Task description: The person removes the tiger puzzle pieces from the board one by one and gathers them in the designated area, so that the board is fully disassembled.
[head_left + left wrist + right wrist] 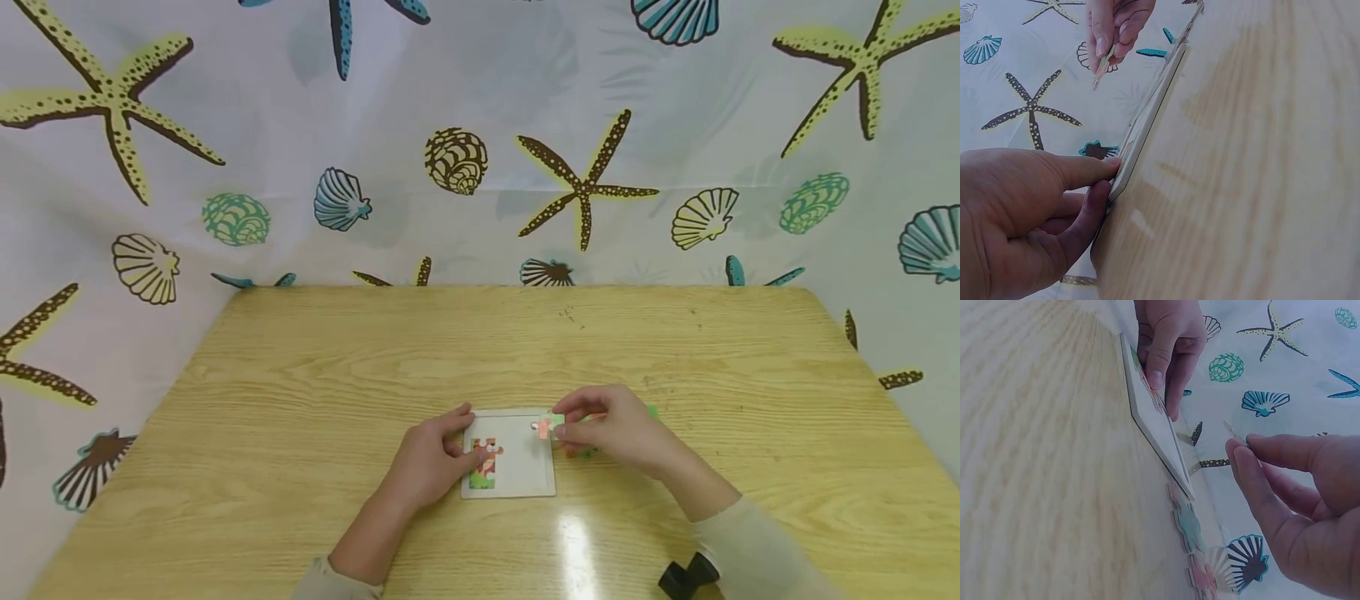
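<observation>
A shallow white puzzle tray lies on the wooden table, with a few joined jigsaw pieces along its left side. My left hand grips the tray's left edge, thumb over the joined pieces; the left wrist view shows the tray edge between thumb and finger. Above the tray's upper right corner, my right hand pinches a jigsaw piece coloured pink and green. Seen from the right wrist, that piece appears thin and edge-on between thumb and fingertips, apart from the tray.
Loose jigsaw pieces lie beside the tray's right edge, partly hidden under my right hand in the head view. A black object is by my right sleeve. Cloth printed with shells and starfish surrounds the table.
</observation>
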Motion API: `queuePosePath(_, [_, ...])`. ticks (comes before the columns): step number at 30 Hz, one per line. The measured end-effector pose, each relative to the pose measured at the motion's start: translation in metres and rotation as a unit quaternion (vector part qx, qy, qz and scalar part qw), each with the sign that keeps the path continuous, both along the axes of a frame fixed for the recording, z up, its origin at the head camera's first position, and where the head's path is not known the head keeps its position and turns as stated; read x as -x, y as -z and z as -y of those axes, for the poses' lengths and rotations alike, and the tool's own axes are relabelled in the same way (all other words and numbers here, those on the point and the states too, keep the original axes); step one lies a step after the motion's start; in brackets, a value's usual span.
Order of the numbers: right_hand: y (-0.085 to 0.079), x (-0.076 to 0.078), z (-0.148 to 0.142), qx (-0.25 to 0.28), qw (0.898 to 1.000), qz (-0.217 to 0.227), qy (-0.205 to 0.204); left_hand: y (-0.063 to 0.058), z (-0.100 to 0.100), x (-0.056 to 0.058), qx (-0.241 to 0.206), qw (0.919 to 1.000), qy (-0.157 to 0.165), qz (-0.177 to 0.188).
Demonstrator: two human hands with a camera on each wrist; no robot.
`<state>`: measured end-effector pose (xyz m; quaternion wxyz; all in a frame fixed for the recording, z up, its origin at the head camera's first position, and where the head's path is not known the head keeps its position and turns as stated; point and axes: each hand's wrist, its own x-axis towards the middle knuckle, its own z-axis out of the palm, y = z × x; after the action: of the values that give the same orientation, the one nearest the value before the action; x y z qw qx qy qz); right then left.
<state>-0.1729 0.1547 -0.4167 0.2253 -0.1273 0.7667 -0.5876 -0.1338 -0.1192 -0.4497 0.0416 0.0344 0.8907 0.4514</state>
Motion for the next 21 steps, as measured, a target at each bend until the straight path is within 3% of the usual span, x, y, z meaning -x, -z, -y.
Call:
queuePosePath(10, [0.000,-0.004,-0.014,0.001,1.000,0.008,-0.010,0.002,-0.002,0.001,-0.003,1.0000,-0.002,0.005])
queuePosePath(21, [-0.001,0.002,-0.020,-0.001,0.999,0.034,-0.028,0.001,0.000,0.000,-0.010,0.9998,-0.004,0.017])
